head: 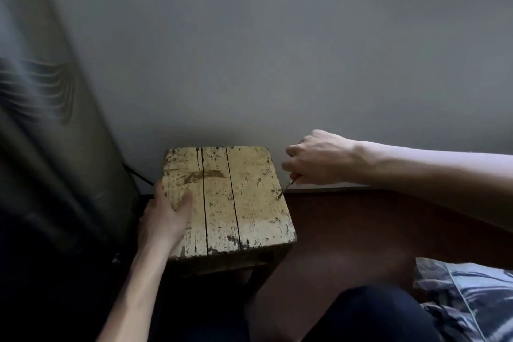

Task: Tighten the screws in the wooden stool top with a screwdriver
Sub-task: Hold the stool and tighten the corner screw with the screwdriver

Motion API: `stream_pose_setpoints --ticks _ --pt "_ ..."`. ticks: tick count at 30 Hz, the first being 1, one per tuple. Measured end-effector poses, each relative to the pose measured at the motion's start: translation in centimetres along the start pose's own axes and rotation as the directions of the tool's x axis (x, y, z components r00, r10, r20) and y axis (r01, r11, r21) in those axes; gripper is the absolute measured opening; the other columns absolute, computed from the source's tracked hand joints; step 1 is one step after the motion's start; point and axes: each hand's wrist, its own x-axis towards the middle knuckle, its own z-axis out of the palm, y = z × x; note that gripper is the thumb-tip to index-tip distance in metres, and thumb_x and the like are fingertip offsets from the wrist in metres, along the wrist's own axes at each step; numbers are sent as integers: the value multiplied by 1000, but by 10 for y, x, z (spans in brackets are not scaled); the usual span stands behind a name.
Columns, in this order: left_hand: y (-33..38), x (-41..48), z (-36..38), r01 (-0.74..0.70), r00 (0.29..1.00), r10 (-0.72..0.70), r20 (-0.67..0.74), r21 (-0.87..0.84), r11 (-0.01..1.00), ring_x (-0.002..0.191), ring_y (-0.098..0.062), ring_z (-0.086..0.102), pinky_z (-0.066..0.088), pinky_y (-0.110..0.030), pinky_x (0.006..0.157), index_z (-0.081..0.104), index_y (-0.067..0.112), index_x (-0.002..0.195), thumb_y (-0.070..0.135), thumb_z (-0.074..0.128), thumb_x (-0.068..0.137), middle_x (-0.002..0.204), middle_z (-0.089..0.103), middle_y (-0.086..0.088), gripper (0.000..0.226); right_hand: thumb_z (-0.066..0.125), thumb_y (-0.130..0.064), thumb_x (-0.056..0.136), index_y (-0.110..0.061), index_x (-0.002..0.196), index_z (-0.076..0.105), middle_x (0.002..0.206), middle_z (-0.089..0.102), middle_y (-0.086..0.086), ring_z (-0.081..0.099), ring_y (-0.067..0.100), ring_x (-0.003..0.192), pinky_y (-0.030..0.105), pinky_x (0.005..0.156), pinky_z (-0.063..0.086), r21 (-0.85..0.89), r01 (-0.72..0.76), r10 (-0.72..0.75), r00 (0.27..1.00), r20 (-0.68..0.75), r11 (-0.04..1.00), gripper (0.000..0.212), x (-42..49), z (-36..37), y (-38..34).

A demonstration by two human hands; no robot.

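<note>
Wooden stool top [244, 203] pinned by my left hand [163, 216] against twisting; right hand [316, 161] clamps screwdriver [287, 187], tip seated in right-edge screw [279, 198].

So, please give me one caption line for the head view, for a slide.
Right hand drives a screwdriver into a screw near the stool top's right edge; left hand steadies the left side.

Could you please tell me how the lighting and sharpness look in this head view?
In the head view, light is dim and flat; the stool top is brightest, the lower left nearly black. The screwdriver in the right hand looks soft and small; edges bend from the wide lens.
</note>
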Motion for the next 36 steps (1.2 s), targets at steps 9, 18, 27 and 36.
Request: stream_pose_setpoints --ticks 9,18,27,36 --pt "-2 6 4 -3 1000 4 -21 48 999 133 -42 50 45 -52 104 8 26 162 71 40 95 156 42 -17 87 33 -48 107 -18 97 64 93 71 1 70 30 85 33 59 34 -97 94 -97 995 -27 991 44 -6 15 -1" --pt "-3 7 4 -10 999 13 -39 67 998 132 -42 51 42 -50 104 13 24 161 69 42 96 154 46 -16 85 65 -38 92 -14 61 42 63 47 2 45 18 52 24 46 29 349 -425 360 902 237 835 45 22 7 -7" --pt "2 0 1 5 1000 -5 -13 56 998 134 -42 51 45 -52 105 7 24 163 73 37 95 159 38 -17 89 55 -22 94 -17 100 56 88 65 4 65 29 74 32 55 42 365 -235 241 970 29 901 9 -4 5 -17" --pt "0 2 3 -7 1000 8 -19 52 999 136 -43 47 42 -55 108 7 25 163 72 38 95 161 35 -15 88 34 -36 107 -16 99 63 96 68 2 69 29 84 35 57 38 -84 119 -126 988 -90 989 36 -8 14 -5"
